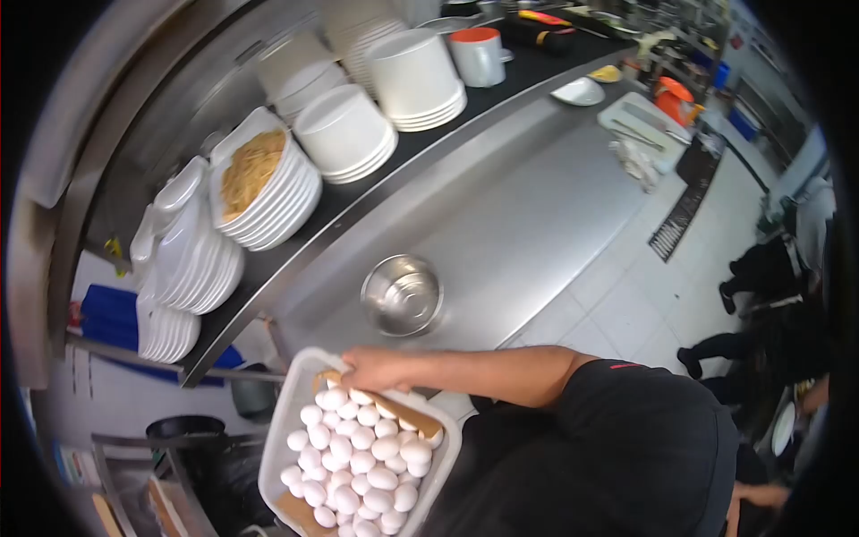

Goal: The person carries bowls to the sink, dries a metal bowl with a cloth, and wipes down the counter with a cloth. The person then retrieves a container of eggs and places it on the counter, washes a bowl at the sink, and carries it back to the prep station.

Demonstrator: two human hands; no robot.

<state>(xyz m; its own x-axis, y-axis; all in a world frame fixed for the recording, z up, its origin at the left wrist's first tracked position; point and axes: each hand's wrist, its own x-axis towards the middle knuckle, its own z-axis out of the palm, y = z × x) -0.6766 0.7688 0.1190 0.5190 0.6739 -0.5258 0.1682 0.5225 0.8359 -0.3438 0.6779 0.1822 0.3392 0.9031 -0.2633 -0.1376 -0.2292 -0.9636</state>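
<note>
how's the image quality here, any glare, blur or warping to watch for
Head view: strong fisheye warping, black corners, the shelf edge bowed; head view: bright reflections in the steel bowl, paler sheen on the counter; head view: eggs in the white bin fairly clear, the far orange object softer.

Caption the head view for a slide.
Right hand holding a tub of white eggs, with a metal bowl on the steel counter.
</note>
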